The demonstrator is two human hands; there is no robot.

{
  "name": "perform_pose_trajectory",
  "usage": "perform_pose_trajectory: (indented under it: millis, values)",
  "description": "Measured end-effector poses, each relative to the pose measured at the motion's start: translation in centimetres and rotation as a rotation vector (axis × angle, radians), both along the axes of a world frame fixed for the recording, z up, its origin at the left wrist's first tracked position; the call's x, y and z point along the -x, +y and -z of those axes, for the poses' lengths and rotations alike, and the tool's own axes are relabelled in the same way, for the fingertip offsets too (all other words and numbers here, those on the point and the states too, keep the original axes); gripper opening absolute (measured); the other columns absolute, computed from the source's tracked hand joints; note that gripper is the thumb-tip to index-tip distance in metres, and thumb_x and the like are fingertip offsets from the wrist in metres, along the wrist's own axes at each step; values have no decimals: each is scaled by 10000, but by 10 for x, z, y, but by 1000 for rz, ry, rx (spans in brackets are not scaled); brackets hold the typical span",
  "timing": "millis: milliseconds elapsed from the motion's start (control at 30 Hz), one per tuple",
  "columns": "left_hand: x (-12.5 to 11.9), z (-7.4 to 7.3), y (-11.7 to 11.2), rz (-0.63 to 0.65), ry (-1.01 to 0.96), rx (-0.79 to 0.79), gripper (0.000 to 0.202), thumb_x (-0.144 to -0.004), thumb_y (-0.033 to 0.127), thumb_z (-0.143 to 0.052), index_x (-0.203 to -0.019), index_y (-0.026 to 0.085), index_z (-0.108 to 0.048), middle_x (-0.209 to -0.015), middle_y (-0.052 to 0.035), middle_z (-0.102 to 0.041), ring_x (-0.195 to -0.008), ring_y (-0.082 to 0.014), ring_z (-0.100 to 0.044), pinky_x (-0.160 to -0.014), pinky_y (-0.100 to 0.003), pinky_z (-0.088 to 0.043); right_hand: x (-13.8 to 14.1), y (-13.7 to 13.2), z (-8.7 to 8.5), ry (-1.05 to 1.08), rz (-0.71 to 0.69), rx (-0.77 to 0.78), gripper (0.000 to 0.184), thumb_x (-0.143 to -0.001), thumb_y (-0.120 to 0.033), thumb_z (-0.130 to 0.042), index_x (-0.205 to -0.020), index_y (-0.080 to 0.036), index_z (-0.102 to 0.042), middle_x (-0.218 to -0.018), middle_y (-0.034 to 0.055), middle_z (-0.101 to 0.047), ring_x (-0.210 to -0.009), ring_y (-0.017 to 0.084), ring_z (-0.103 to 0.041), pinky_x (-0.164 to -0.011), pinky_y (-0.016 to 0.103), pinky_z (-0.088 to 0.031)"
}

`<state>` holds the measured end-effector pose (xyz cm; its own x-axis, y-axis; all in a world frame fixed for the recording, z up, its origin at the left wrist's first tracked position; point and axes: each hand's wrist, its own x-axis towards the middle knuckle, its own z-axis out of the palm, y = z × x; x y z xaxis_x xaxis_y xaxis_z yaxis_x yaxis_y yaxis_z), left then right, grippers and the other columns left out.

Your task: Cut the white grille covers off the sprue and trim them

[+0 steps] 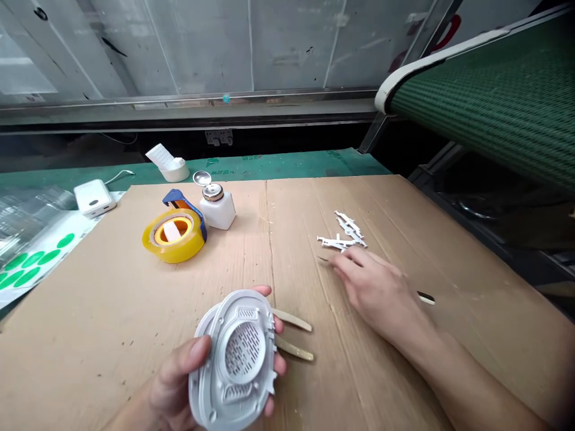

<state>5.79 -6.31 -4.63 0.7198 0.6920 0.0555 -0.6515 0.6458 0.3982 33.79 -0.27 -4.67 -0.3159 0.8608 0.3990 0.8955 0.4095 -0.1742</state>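
My left hand (175, 374) is wrapped round oval light-grey plastic housings (245, 353), which look like two stacked shells; the top one has a round slotted grille. Two curved beige handles (294, 349), like those of pliers, stick out behind my fingers; the rest of that tool is hidden. My right hand (375, 287) rests low over the cardboard, fingers pinched, with a thin pointed dark tip (322, 258) showing from them. Just beyond its fingertips lie several small white plastic parts (345, 233). A black-and-white tool end (426, 297) shows past my wrist; I cannot tell whether it belongs to the tip.
Cardboard (112, 311) covers the green table (287, 166). At left stand a yellow tape roll (155, 248) in a blue dispenser, a white bottle (218, 211), a label roll (174, 170) and a white box (93, 199). A green conveyor belt (489, 102) overhangs the right side.
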Motion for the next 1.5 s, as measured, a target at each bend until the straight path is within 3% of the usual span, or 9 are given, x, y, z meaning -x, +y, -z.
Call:
perform_pose_trajectory:
  millis: [133,300,433,667,1500]
  values:
    - [-3,-1,-1,15,4,70,598,-908,436,-576,-1463,315,-388,-1360,-146,-554,-1165,-310,-607,-843,-362,-547,4,-6,-13,160,-99,-58,140,-968,-204,-527,-1073,-186,-617,-968,43,-637,-914,179,-596,-793,310,-459]
    - [-10,0,-3,123,9,259,616,-909,620,-472,-1393,238,-498,-1179,-210,-665,-918,-246,-728,-760,-272,-566,20,-18,-20,262,-443,43,87,-948,-140,-566,-1011,-130,-625,-816,35,-611,-740,139,-521,-660,277,-423]
    - [-14,4,-8,177,28,328,666,-898,625,-485,-1327,121,-559,-1067,-243,-703,-867,-215,-735,-740,-234,-563,29,-29,-19,342,-601,115,156,-942,-63,-493,-993,-129,-624,-818,39,-611,-704,125,-509,-612,257,-405]
    - [-16,4,-12,278,40,451,706,-873,634,-522,-1197,17,-640,-1053,-225,-717,-870,-186,-727,-725,-195,-538,34,-36,-18,314,-598,97,226,-966,-309,-557,-902,-117,-658,-700,29,-580,-629,149,-471,-561,309,-340]
    - [-15,6,-14,321,144,515,665,-784,597,-630,-1115,22,-671,-982,-195,-735,-777,-156,-721,-676,-169,-528,32,-34,-21,253,-581,171,291,-949,-295,-580,-727,-124,-658,-617,4,-497,-559,136,-379,-516,329,-243]
